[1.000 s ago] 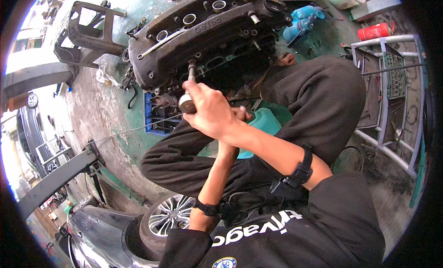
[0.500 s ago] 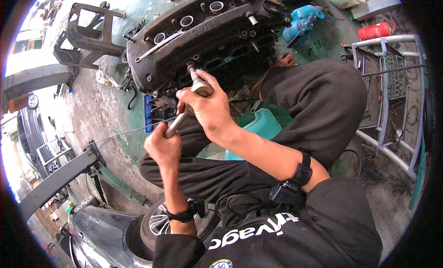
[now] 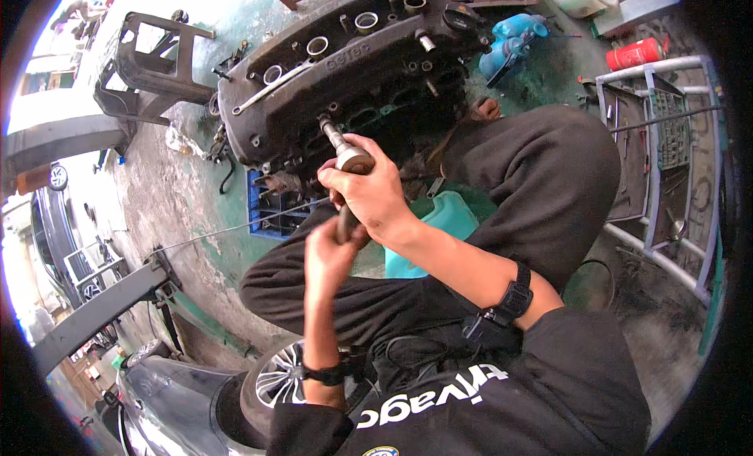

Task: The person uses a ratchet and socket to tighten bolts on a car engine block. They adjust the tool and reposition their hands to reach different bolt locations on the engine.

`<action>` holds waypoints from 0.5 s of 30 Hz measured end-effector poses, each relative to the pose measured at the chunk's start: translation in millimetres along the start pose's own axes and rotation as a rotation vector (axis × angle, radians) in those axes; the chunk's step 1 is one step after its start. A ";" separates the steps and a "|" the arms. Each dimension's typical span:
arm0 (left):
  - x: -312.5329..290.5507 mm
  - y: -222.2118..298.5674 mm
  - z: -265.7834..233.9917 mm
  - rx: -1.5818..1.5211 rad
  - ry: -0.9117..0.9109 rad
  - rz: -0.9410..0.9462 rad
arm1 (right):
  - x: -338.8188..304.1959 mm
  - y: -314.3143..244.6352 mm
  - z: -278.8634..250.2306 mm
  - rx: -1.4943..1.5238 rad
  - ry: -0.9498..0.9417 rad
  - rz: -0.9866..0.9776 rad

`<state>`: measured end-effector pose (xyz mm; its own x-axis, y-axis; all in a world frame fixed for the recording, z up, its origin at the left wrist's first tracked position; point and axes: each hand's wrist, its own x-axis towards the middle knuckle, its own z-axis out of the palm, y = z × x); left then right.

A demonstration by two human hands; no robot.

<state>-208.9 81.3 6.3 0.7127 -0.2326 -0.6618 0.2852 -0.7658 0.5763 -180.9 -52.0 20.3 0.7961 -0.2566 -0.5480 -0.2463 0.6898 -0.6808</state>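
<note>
A dark engine block with its valve cover (image 3: 294, 103) lies on the floor in front of me. My right hand (image 3: 372, 193) wraps round the head of a ratchet wrench (image 3: 354, 162), whose extension and socket (image 3: 332, 133) reach the near side of the engine. Lower down, my left hand (image 3: 331, 256) grips the same wrench's handle and is slightly blurred. Across the cover's left end lies a long combination wrench (image 3: 263, 93). What the socket sits on is hidden.
A teal plastic container (image 3: 439, 220) stands between my legs, near a blue crate (image 3: 271, 220). To the right are a tool cart (image 3: 655, 235), a red fire extinguisher (image 3: 634, 54) and blue bottles (image 3: 510, 48). A dark stool (image 3: 149, 75) and a car wheel (image 3: 274, 381) are on the left.
My left hand has swung the ratchet handle to the right, closer to my right forearm. My right hand has shifted slightly right and down, still round the ratchet head.
</note>
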 end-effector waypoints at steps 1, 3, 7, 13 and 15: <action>-6.0 -3.2 -22.0 -0.011 -0.017 0.050 | -1.5 1.4 1.1 0.027 0.001 0.032; -8.4 -6.1 -61.9 -0.408 -0.223 0.159 | -4.5 4.8 2.4 0.105 -0.018 0.047; 41.9 9.2 -77.7 -0.537 0.216 0.267 | -1.2 8.1 -1.8 -0.022 -0.045 -0.049; 111.1 54.3 -41.9 -0.970 0.110 -0.121 | 1.0 2.8 -13.5 -0.820 -0.097 -0.186; 116.6 60.4 -35.7 -0.645 0.295 -0.156 | -2.4 1.0 -14.3 -0.841 -0.115 -0.242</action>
<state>-85.7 29.3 -18.9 0.7503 0.0912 -0.6548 0.6538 -0.2493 0.7144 -190.9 -60.4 14.0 0.9187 -0.2305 -0.3209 -0.3528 -0.1134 -0.9288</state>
